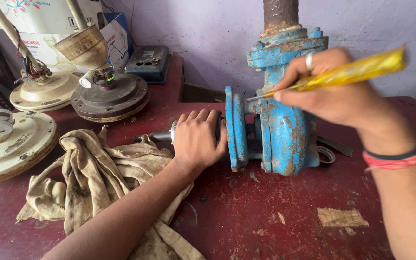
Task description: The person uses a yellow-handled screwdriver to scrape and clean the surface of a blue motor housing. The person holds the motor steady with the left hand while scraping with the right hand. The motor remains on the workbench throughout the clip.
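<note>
Two hands: left hand (197, 138) grips one shaft (156, 136) (right hand (331, 89), one screwdriver (347, 73)).

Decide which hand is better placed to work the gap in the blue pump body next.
Right, probably: the right hand holds the yellow-handled screwdriver, its tip at the blue pump. The left hand grips the shaft end.

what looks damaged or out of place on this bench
The blue pump body is worn: paint chipped to bare metal, and the pipe on top is rusted. The red table has a patch scraped to bare wood at front right. A stained rag lies crumpled beside the left hand.
</note>
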